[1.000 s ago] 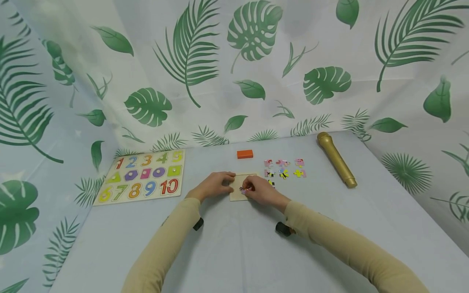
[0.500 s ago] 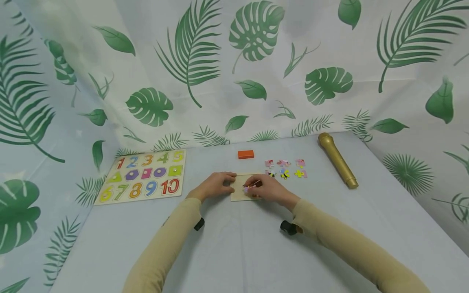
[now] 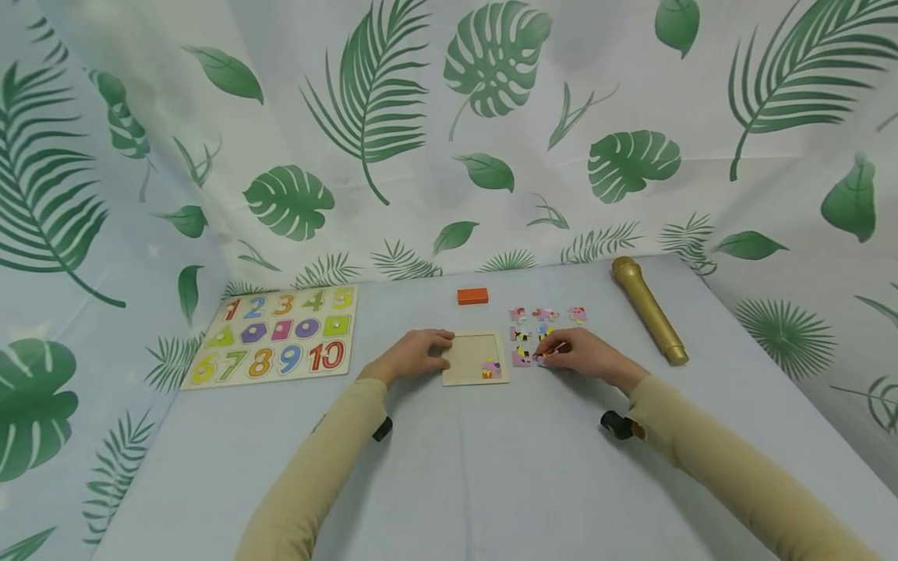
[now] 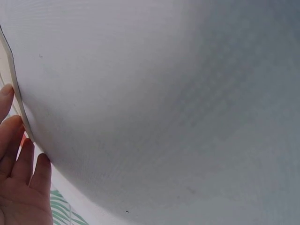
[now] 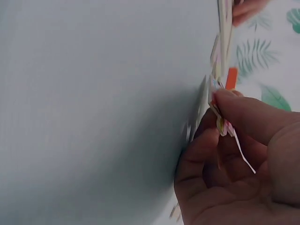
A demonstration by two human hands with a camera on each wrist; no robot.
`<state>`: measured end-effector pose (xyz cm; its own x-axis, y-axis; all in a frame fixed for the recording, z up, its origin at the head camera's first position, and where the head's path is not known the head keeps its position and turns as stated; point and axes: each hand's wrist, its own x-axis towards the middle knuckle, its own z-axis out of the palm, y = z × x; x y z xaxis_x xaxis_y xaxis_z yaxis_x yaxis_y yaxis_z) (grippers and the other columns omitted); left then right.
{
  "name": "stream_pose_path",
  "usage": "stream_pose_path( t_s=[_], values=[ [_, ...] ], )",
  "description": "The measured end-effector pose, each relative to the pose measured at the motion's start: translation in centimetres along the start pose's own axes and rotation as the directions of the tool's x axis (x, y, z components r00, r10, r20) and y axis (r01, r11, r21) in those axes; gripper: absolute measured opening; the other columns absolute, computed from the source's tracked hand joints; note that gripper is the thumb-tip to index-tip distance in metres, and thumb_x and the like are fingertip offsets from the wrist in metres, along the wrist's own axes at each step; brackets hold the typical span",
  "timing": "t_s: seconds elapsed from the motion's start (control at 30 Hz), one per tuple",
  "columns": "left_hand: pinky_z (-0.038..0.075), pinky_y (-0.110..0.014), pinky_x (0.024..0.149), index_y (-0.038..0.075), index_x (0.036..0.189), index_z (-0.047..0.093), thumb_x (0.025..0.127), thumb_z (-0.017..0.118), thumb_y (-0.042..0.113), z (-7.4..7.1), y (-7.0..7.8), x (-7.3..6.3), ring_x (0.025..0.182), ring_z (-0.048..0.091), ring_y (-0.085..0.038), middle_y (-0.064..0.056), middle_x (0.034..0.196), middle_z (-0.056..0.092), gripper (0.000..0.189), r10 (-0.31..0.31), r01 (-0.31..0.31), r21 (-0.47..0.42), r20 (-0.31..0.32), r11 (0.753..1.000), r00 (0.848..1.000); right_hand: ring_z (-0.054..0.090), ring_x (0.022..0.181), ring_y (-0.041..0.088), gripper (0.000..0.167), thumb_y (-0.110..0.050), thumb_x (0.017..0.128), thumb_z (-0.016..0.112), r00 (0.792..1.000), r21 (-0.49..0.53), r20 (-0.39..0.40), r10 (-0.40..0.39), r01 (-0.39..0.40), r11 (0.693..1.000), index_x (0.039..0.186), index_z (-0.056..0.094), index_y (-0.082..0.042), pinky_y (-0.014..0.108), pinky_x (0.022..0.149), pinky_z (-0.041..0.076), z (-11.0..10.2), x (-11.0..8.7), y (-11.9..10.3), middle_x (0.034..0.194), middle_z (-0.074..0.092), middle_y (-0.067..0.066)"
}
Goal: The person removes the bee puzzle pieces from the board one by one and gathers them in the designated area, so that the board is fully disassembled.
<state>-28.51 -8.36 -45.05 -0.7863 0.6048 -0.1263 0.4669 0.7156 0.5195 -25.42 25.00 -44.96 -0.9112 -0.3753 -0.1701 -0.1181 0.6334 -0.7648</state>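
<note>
- Wooden square puzzle tray (image 3: 471, 358) sat on the table, my left hand (image 3: 410, 354) resting flat-fingered against its left edge.
- Right hand (image 3: 585, 354) pinched a small pink jigsaw piece (image 3: 539, 358) just right of it.

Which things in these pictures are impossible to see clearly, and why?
- Piece pinched by the right hand: head view, fingers cover it; right wrist view, blurred.
- Picture on the placed piece in the wooden tray: head view, too small.
- Left hand: left wrist view, cut off by the edge.
- Loose pieces: head view, too small.
</note>
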Motion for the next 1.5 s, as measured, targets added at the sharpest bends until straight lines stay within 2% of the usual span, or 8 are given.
stream_pose_path(
  t_s=[0.13, 0.37, 0.63, 0.87, 1.1, 1.27, 1.5],
  values=[
    [0.031, -0.035, 0.115, 0.002, 0.132, 0.06, 0.092, 0.07, 0.018, -0.08, 0.13, 0.01, 0.139, 0.04, -0.022, -0.003, 0.146, 0.05, 0.045, -0.008, 0.008, 0.003, 0.002, 1.0, 1.0, 0.051, 0.085, 0.021, 0.017, -0.012, 0.091, 0.068, 1.0, -0.025, 0.017, -0.002, 0.002, 1.0, 0.107, 0.068, -0.006, 0.03, 0.07, 0.046, -0.94, -0.21, 0.65, 0.106, 0.066, 0.008],
    [0.03, -0.034, 0.116, 0.003, 0.133, 0.059, 0.091, 0.071, 0.019, -0.15, 0.2, 0.02, 0.139, 0.039, -0.021, -0.002, 0.146, 0.049, 0.046, -0.024, 0.024, 0.01, 0.012, 1.0, 1.0, 0.053, 0.085, 0.02, 0.016, -0.013, 0.091, 0.068, 0.999, -0.063, 0.036, -0.028, 0.03, 0.998, 0.106, 0.069, -0.007, 0.032, 0.072, 0.047, -0.87, 0.0, 0.41, 0.105, 0.066, 0.006],
    [0.03, -0.035, 0.116, 0.001, 0.132, 0.06, 0.091, 0.07, 0.018, -0.14, 0.24, 0.08, 0.139, 0.039, -0.022, -0.003, 0.146, 0.049, 0.045, -0.017, 0.017, 0.007, 0.015, 1.0, 1.0, 0.054, 0.084, 0.018, 0.011, -0.011, 0.091, 0.069, 0.996, -0.197, -0.001, -0.086, 0.084, 0.977, 0.101, 0.067, -0.009, 0.032, 0.074, 0.047, -0.38, 0.4, 0.36, 0.096, 0.065, 0.002],
    [0.029, -0.035, 0.116, 0.002, 0.132, 0.06, 0.092, 0.07, 0.02, -0.15, 0.17, 0.11, 0.14, 0.039, -0.022, -0.003, 0.147, 0.049, 0.046, -0.014, 0.014, 0.022, 0.013, 1.0, 1.0, 0.052, 0.084, 0.018, 0.021, -0.011, 0.089, 0.071, 0.991, -0.252, -0.028, -0.132, 0.12, 0.96, 0.108, 0.063, -0.006, 0.033, 0.072, 0.046, -0.18, 0.19, 0.07, 0.091, 0.06, 0.002],
    [0.03, -0.036, 0.116, 0.001, 0.132, 0.06, 0.091, 0.071, 0.02, -0.05, 0.11, 0.09, 0.139, 0.039, -0.023, -0.004, 0.147, 0.049, 0.046, -0.009, 0.008, 0.014, 0.015, 1.0, 1.0, 0.057, 0.089, 0.021, 0.021, -0.009, 0.088, 0.072, 0.988, -0.273, -0.042, -0.146, 0.129, 0.953, 0.108, 0.069, -0.004, 0.034, 0.076, 0.049, -0.21, 0.18, 0.07, 0.101, 0.062, 0.007],
    [0.031, -0.036, 0.115, 0.002, 0.132, 0.06, 0.091, 0.071, 0.02, 0.04, -0.01, 0.17, 0.139, 0.04, -0.022, -0.004, 0.146, 0.049, 0.046, -0.002, 0.002, 0.016, 0.012, 1.0, 1.0, 0.058, 0.088, 0.021, 0.023, -0.009, 0.087, 0.073, 0.986, -0.285, -0.046, -0.163, 0.143, 0.948, 0.109, 0.068, -0.001, 0.035, 0.075, 0.049, -0.28, 0.06, 0.03, 0.1, 0.063, 0.008],
    [0.03, -0.037, 0.116, 0.0, 0.132, 0.059, 0.092, 0.07, 0.019, 0.0, -0.12, 0.14, 0.14, 0.038, -0.024, -0.005, 0.147, 0.049, 0.046, 0.009, -0.008, -0.015, 0.017, 1.0, 1.0, 0.054, 0.085, 0.018, 0.024, -0.012, 0.089, 0.072, 0.992, -0.283, -0.05, -0.118, 0.099, 0.954, 0.11, 0.07, -0.001, 0.031, 0.071, 0.047, -0.19, 0.03, 0.03, 0.101, 0.062, 0.008]
  ],
)
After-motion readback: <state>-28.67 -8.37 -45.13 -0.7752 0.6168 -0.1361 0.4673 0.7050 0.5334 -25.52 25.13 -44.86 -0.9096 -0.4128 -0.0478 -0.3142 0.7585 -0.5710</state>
